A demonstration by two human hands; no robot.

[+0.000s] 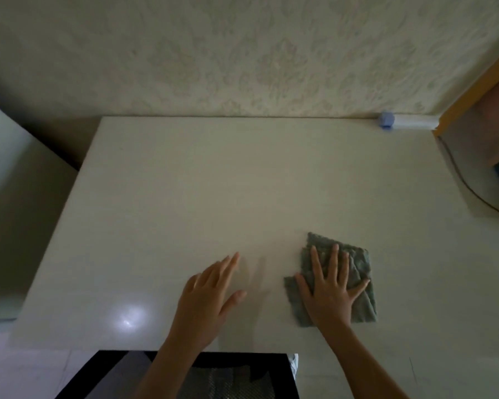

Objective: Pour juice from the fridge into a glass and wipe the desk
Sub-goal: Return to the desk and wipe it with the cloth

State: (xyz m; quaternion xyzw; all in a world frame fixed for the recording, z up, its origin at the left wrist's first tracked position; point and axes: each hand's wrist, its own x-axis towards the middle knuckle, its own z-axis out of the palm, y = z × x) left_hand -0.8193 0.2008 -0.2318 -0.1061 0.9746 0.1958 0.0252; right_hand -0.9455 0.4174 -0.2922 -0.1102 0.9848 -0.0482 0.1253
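**Wiping step: cloth under right palm, near front edge of desk**

Grey-green cloth (355,269) lying flat on the desk (199,182), right of centre, close to the front edge, well apart from the back edge and both side edges. Slightly rumpled, one corner pointing toward the back.

Right hand (330,292) laid flat on the cloth, fingers straight and spread, pressing rather than gripping; no curl round the fabric visible. Left hand (211,295) left of the cloth, apart from it, fingers straight and close together, thumb out; whether touching the surface or hovering just above: cannot tell.

No glass or juice in view. Fridge not identifiable. Judged: pouring part not checkable from here; wiping appears to be the step in hand.

Also present: small blue object (386,120) at the back right corner, against the wall, beside a pale strip; a thin cable (470,191) curving off the right edge; bright light reflection near the front left corner.

Notes for doing the wipe well:
- Keep palm pressure even so the cloth slides without bunching.
- Work in overlapping passes, back edge toward front, left side included.
- Steady with left hand on the bare surface.
- Stop short of the cable and the blue object.
- Refold if a corner rolls under.
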